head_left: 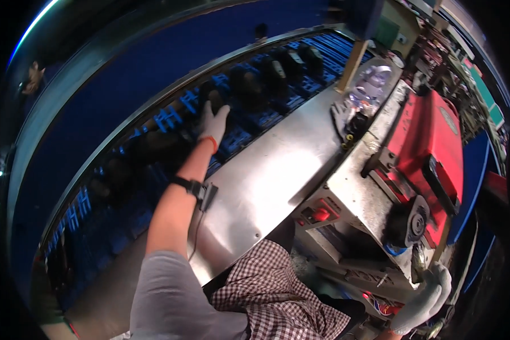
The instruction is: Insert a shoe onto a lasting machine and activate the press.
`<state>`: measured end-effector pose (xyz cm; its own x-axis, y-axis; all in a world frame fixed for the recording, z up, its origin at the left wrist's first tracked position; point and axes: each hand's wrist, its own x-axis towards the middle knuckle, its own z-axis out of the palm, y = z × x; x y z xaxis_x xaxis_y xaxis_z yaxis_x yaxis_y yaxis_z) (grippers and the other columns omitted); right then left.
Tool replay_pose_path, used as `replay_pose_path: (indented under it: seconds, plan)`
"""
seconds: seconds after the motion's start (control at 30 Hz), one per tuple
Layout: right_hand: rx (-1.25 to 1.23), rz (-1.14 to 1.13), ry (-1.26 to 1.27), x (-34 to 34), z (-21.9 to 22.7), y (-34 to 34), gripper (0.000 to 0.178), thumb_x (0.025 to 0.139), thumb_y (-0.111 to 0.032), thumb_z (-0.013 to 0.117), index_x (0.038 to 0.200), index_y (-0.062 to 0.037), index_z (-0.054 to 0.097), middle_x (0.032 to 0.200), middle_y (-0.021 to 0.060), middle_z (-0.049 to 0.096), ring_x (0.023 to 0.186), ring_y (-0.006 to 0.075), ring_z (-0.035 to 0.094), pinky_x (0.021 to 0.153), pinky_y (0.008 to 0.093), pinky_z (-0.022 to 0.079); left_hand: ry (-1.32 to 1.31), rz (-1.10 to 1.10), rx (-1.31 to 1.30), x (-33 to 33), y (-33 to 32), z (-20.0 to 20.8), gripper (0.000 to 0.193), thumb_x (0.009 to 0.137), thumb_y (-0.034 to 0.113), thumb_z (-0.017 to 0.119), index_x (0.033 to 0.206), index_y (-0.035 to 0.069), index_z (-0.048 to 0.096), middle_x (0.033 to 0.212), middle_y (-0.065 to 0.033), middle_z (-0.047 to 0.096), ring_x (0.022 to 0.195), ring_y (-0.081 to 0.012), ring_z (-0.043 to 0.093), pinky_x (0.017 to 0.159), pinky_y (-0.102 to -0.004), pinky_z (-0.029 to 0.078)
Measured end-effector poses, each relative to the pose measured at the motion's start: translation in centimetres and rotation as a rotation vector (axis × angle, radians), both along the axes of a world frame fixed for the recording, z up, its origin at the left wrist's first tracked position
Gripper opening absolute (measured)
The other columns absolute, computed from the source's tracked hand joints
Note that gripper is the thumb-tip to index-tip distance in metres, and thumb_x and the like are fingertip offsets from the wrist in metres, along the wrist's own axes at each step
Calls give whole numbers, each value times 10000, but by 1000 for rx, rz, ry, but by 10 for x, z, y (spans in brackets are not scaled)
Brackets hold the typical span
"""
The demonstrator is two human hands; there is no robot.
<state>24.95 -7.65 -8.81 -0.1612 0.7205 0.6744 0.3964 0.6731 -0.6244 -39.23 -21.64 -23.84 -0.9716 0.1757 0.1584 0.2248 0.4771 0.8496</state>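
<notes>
My left hand (213, 120), in a pale glove with an orange cuff, reaches over a blue-lit slatted conveyor (167, 118). Its thumb and a finger are spread, with the fingertips at a dark rounded piece (211, 97); no grip on it shows. More dark pieces, shoe-like in shape, lie along the slats, such as one with a pale patch (277, 69). At the lower right, my right hand (428, 300), also gloved, hangs beside the corner of a machine bench. Its fingers look loosely stretched, and I see nothing held in them.
A shiny metal ledge (277, 164) runs along the conveyor's near side. To the right stands a red machine (430, 141) with a black handle, on a worn pale bench (351, 181) with a red switch (321, 214). Clear plastic (374, 82) and a spare glove (340, 116) lie behind.
</notes>
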Motion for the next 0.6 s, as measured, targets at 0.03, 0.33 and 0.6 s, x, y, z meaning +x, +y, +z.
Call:
replay_pose_path:
  seconds: [0.03,0.33,0.6]
  plan:
    - [42,-47,-44,-2,1,0,205,1038,-31,541,1080,66,717,1331,140,637,1253,264,622,1064,386,513,79,18,96,17,-12,0,880,943,467,724,1616,6,392,1638,-274,432,1550,-372,386,1263,-427,312]
    - [262,-190,-139,-4,9,3,193,958,-155,783,1089,-21,740,1082,123,740,931,271,722,805,410,596,-372,859,529,10,-130,26,1234,766,437,919,1672,40,180,1641,-274,339,1455,-419,475,1178,-490,443]
    - [-138,38,215,42,-30,19,396,1128,-181,476,1411,84,559,1271,145,659,1135,223,651,1016,359,526,-417,1083,361,-41,-126,-1,1352,630,429,974,1678,100,187,1682,-268,241,1419,-464,502,1153,-576,463]
